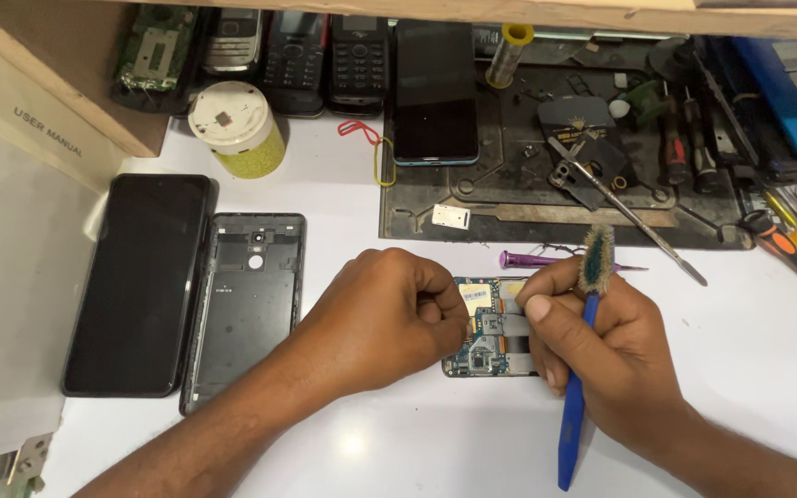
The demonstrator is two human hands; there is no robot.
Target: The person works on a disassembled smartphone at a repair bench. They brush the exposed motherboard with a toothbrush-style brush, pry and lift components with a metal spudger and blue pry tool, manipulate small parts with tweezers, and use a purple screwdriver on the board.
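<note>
An opened phone with its blue circuit board (pixel 491 337) exposed lies on the white table between my hands. My left hand (pixel 380 318) rests on its left side, fingers curled, thumb and fingertips pinching at a part of the board. My right hand (pixel 601 355) covers the phone's right side and holds a blue-handled brush (pixel 581 369) upright, its worn bristles pointing away from me. My right index finger presses near the board's top edge.
A black phone (pixel 140 281) and a detached dark back cover (pixel 246 304) lie at left. A dark work mat (pixel 555 184) behind holds a phone, tweezers, screwdrivers and small parts. A purple screwdriver (pixel 532 260), a yellow-green jar (pixel 237 129) and several old phones sit farther back.
</note>
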